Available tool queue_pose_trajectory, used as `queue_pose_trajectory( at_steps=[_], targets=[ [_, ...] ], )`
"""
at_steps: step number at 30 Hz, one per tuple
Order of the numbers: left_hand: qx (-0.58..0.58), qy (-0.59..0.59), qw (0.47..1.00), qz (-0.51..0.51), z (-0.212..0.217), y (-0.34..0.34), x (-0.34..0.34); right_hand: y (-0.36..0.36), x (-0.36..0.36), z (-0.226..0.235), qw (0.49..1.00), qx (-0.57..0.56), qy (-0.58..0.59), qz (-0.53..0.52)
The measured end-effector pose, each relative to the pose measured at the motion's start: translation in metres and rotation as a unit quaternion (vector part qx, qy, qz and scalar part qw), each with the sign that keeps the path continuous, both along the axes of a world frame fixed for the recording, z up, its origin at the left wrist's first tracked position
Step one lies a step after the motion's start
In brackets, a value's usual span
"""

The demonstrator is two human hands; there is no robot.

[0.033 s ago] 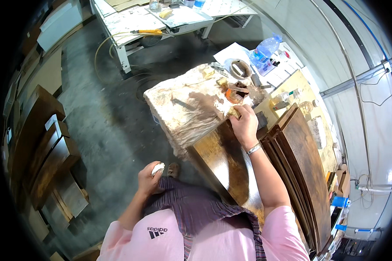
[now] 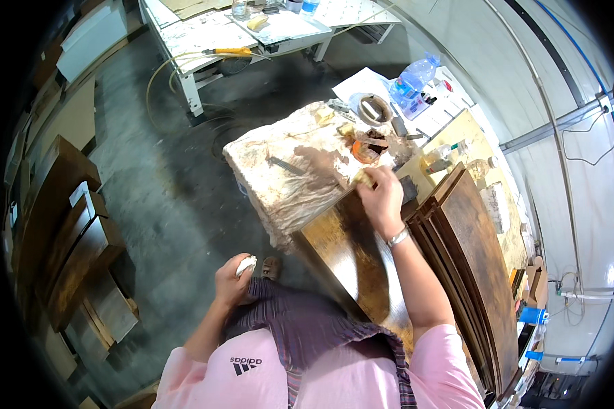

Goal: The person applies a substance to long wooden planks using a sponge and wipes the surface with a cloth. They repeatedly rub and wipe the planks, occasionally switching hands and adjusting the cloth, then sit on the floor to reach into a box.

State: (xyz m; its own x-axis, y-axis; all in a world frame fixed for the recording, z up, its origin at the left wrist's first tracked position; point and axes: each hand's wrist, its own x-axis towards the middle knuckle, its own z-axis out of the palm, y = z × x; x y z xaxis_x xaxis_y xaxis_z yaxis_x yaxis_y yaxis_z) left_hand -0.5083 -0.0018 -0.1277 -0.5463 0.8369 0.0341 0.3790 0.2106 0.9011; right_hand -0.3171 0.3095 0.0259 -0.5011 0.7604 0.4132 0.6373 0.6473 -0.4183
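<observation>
My right hand is closed on a small yellowish sponge or wad, at the edge of the cloth-covered surface. Just beyond it stands an orange, dark-stained cup with a flat stick across its mouth. Below the hand lies a glossy brown wooden panel, mottled and partly in shadow. My left hand hangs low near my apron, its fingers wrapped round a crumpled white cloth or paper wad.
The stained, cloth-draped block also carries a comb-like strip and a tape roll. To the right are stacked brown boards and plastic bottles. A white worktable stands beyond, more wooden pieces at left.
</observation>
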Motion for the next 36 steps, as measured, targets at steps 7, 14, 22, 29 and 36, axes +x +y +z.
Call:
queue_pose_trajectory(
  at_steps=[7, 14, 22, 29, 36],
  targets=[
    [-0.012, -0.018, 1.000, -0.001, 0.002, 0.025, -0.006, -0.057, -0.011, -0.009, 0.980, -0.096, 0.016, 0.173],
    [-0.013, -0.012, 1.000, -0.010, 0.000, 0.024, -0.012, 0.055, 0.027, -0.008, 0.997, 0.030, -0.017, -0.070],
    [-0.007, -0.049, 0.999, -0.012, -0.009, 0.025, -0.017, 0.050, 0.034, -0.016, 0.986, 0.014, 0.009, -0.166],
    [-0.007, 0.013, 0.999, -0.049, 0.002, 0.048, -0.021, 0.015, 0.019, -0.030, 0.975, -0.035, 0.076, -0.205],
    [-0.035, -0.007, 0.998, -0.058, 0.009, 0.057, -0.029, -0.010, 0.044, -0.025, 0.949, -0.053, 0.086, -0.299]
  ],
)
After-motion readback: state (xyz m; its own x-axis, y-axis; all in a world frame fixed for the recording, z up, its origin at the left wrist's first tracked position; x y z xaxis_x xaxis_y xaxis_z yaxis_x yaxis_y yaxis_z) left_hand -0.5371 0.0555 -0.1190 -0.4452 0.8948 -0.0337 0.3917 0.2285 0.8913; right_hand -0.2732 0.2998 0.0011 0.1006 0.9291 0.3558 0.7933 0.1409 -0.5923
